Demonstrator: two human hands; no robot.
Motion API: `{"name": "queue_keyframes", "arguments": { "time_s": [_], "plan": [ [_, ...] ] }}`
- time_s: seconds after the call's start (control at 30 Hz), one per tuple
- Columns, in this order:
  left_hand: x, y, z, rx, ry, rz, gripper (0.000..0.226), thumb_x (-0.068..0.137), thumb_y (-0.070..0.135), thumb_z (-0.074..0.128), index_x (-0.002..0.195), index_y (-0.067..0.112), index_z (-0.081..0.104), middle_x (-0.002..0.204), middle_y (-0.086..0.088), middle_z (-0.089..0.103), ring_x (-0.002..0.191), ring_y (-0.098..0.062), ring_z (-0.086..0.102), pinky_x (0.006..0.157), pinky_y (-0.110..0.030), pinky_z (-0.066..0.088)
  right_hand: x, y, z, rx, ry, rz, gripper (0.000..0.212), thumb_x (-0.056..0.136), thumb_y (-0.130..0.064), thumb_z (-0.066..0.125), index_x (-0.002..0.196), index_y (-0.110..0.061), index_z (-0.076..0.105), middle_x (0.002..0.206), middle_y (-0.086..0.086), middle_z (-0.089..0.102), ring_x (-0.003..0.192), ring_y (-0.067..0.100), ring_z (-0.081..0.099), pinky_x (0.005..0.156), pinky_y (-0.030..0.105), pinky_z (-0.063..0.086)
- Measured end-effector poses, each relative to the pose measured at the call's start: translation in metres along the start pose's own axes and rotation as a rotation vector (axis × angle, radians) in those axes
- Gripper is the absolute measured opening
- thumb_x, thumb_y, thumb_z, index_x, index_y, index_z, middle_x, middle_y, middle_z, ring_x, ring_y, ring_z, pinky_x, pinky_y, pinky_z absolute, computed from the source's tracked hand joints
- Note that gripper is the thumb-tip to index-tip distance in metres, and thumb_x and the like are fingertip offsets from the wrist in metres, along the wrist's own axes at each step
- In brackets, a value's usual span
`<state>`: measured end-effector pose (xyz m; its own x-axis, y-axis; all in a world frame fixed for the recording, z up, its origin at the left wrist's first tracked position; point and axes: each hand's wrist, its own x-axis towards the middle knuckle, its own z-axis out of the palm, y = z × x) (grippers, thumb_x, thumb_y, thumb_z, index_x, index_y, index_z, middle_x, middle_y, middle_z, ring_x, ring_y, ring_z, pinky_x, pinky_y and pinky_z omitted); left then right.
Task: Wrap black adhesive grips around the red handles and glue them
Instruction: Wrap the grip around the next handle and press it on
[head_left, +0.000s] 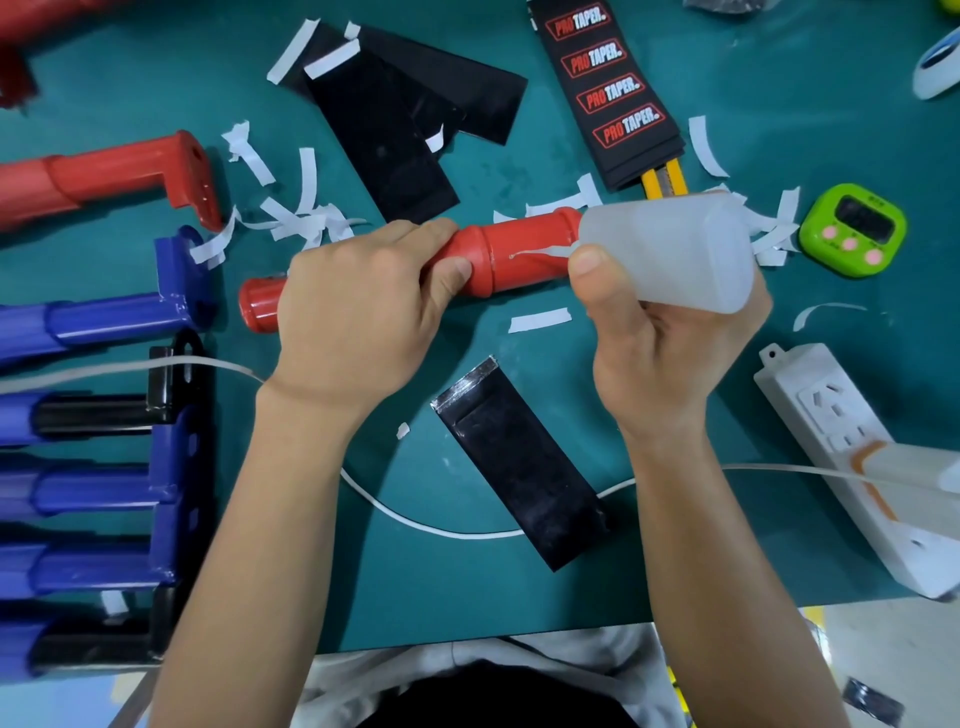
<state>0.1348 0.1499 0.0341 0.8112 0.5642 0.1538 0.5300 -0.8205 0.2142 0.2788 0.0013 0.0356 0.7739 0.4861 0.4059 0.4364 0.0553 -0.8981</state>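
Gluing the red handle

My left hand (353, 317) curls round the red handle (519, 254) above the green mat (649, 571); my right hand (670, 358) grips the glue bottle (675, 249), nozzle touching it. A black grip (524, 467) lies just below.

Teal-covered worktable (415, 587) filling the view, pale floor (893, 649) past its near edge, bright even light

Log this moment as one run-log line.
step: applying glue | left hand: grips red handle | right hand: holds squeeze bottle, nozzle at handle | black grip: flat on mat, unwrapped
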Motion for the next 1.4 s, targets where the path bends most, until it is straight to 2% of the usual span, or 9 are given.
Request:
{"name": "queue_keyframes", "arguments": {
  "time_s": [0.13,0.23,0.47,0.73,0.93,1.1,1.17,1.27,1.4],
  "plan": [
    [-0.001,0.000,0.000,-0.003,0.006,0.003,0.047,0.108,0.054,0.035,0.125,0.024,0.067,0.097,0.000,0.070,0.085,-0.036,0.066,0.062,-0.037,0.036,0.001,0.000,-0.001,-0.008,0.019,0.028,0.018,0.092,-0.023,0.075,0.094,-0.007,0.066,0.087,-0.018,0.060,0.077,-0.003,0.060,0.071,0.015,0.048],
    [-0.001,0.000,0.000,0.001,0.011,0.007,0.046,0.109,0.053,0.036,0.125,0.024,0.067,0.096,0.000,0.070,0.084,-0.036,0.066,0.061,-0.035,0.033,0.003,0.000,-0.003,-0.026,0.034,0.018,0.016,0.091,-0.022,0.076,0.095,-0.012,0.063,0.087,-0.017,0.060,0.076,0.003,0.061,0.071,0.018,0.049],
    [-0.001,-0.001,0.001,-0.002,0.009,0.000,0.045,0.109,0.053,0.035,0.122,0.024,0.066,0.095,0.001,0.069,0.082,-0.035,0.065,0.060,-0.036,0.037,0.004,0.000,-0.005,-0.084,0.043,0.000,0.015,0.092,-0.023,0.075,0.091,-0.009,0.067,0.082,-0.020,0.056,0.075,-0.006,0.056,0.070,0.014,0.046],
    [0.000,0.000,0.001,0.006,-0.003,-0.012,0.043,0.109,0.053,0.037,0.121,0.025,0.066,0.094,0.001,0.069,0.083,-0.035,0.065,0.060,-0.039,0.040,0.005,0.003,-0.007,-0.142,0.095,-0.020,0.027,0.090,-0.022,0.078,0.092,0.003,0.068,0.078,-0.015,0.057,0.073,0.012,0.060,0.066,0.021,0.052],
    [0.000,0.000,0.000,0.007,-0.007,-0.012,0.042,0.109,0.052,0.037,0.120,0.024,0.066,0.093,0.001,0.068,0.082,-0.034,0.064,0.060,-0.038,0.038,0.005,0.002,-0.009,-0.130,0.096,-0.073,0.022,0.089,-0.016,0.079,0.098,-0.001,0.064,0.086,-0.022,0.056,0.073,0.009,0.058,0.065,0.021,0.052],
    [0.000,-0.001,0.001,0.003,-0.010,-0.013,0.043,0.109,0.053,0.036,0.121,0.025,0.066,0.095,0.002,0.069,0.083,-0.034,0.065,0.061,-0.038,0.039,0.007,0.000,-0.011,-0.134,0.096,-0.064,0.020,0.089,-0.017,0.078,0.092,-0.022,0.060,0.086,-0.029,0.054,0.071,0.009,0.057,0.062,0.024,0.051],
    [0.000,-0.001,0.001,-0.004,-0.002,-0.010,0.042,0.109,0.053,0.038,0.121,0.024,0.067,0.095,0.001,0.069,0.082,-0.034,0.065,0.061,-0.038,0.038,0.005,0.002,-0.012,-0.062,0.108,-0.040,0.016,0.090,-0.017,0.077,0.088,-0.010,0.062,0.082,-0.018,0.061,0.071,0.006,0.061,0.065,0.020,0.049],
    [-0.001,0.000,0.000,-0.013,-0.001,-0.006,0.043,0.108,0.053,0.039,0.122,0.024,0.067,0.096,0.001,0.070,0.083,-0.034,0.065,0.061,-0.039,0.042,0.004,0.004,-0.011,0.016,0.107,0.031,0.036,0.092,-0.020,0.073,0.077,0.010,0.062,0.070,0.009,0.062,0.060,0.025,0.060,0.065,0.022,0.045],
    [-0.001,0.000,-0.001,-0.022,0.004,-0.004,0.046,0.107,0.054,0.037,0.121,0.023,0.068,0.095,0.000,0.071,0.083,-0.036,0.066,0.061,-0.038,0.040,0.001,0.002,-0.004,0.016,0.037,0.067,0.036,0.092,-0.022,0.071,0.081,0.012,0.066,0.074,0.007,0.064,0.063,0.024,0.062,0.068,0.021,0.047]
  ]
}}
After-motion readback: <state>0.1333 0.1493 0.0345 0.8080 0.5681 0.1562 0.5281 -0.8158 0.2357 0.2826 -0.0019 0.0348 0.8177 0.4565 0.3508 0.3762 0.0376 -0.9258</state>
